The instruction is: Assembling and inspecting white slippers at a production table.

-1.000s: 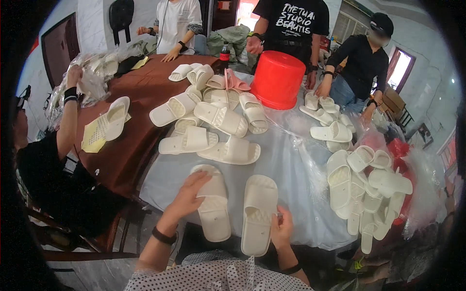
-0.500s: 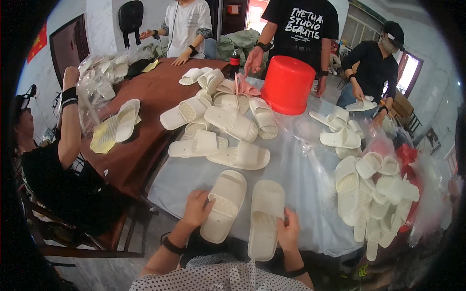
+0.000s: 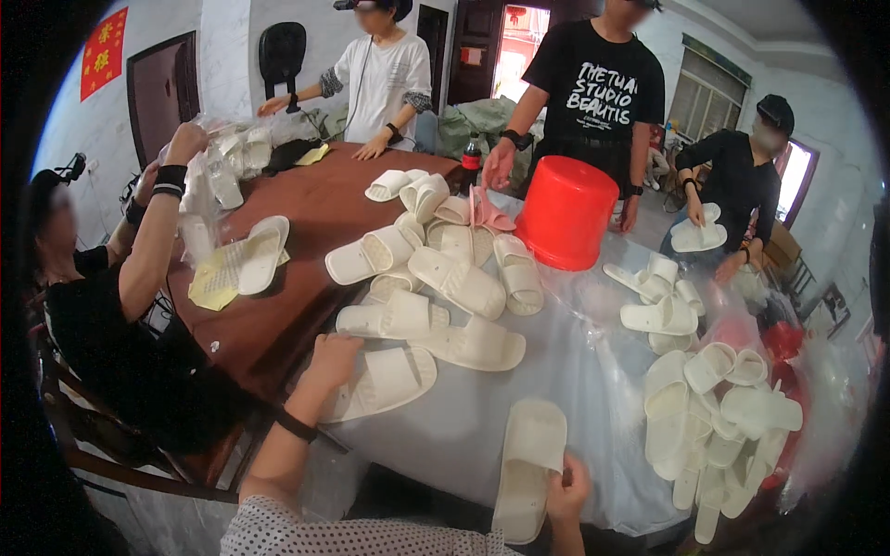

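A cream slipper [image 3: 399,372] lies near the left edge of the grey-covered table, beside a heap of matching slippers [image 3: 459,283]. My left hand [image 3: 336,360] is closed at this slipper's upper side; its fingertips are partly hidden. Closer to me, a second cream slipper [image 3: 528,463] is held upright, sole-side down and toe away. The fingers of my right hand [image 3: 567,489] grip its right edge beside the strap. A pink slipper [image 3: 489,209] rests at the far end of the heap.
An upturned red bucket [image 3: 567,213] stands beyond the heap, with a dark bottle [image 3: 471,159] nearby. More slippers [image 3: 723,417] pile up at the right among clear plastic bags [image 3: 830,435]. A brown-covered table [image 3: 269,218] adjoins at left. Several people work around the tables.
My left hand has carried its slipper left and away from me, turning it sideways against the heap. My right hand and its slipper sit slightly lower and further right in view.
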Demonstrator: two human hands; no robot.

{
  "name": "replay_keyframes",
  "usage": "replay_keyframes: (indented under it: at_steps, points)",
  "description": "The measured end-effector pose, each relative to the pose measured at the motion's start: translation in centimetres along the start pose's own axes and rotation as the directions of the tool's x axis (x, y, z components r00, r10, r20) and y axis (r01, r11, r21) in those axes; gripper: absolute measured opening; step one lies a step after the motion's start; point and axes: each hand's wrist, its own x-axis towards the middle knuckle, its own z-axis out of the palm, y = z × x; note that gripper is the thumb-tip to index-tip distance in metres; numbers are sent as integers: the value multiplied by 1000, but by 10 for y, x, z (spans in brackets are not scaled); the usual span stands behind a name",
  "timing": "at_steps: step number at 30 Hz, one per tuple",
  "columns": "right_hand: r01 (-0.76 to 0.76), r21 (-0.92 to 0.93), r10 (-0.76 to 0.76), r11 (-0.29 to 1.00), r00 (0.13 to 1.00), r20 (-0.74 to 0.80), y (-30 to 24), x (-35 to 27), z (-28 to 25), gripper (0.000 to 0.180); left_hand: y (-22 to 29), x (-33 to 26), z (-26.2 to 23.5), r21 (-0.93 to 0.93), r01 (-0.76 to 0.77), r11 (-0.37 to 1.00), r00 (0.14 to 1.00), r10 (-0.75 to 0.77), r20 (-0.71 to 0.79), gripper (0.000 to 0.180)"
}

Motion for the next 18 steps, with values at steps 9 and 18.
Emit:
replay_keyframes:
  at_steps: [9,18]
  points:
    - [63,-29,-65,998,995,-70,3,2,3,23,23,85,26,-156,28,987,996,-41,-83,28]
    - [68,-62,-72,996,995,-63,17,-3,0,22,28,105,22,-904,-99,416,977,-131,-167,13]
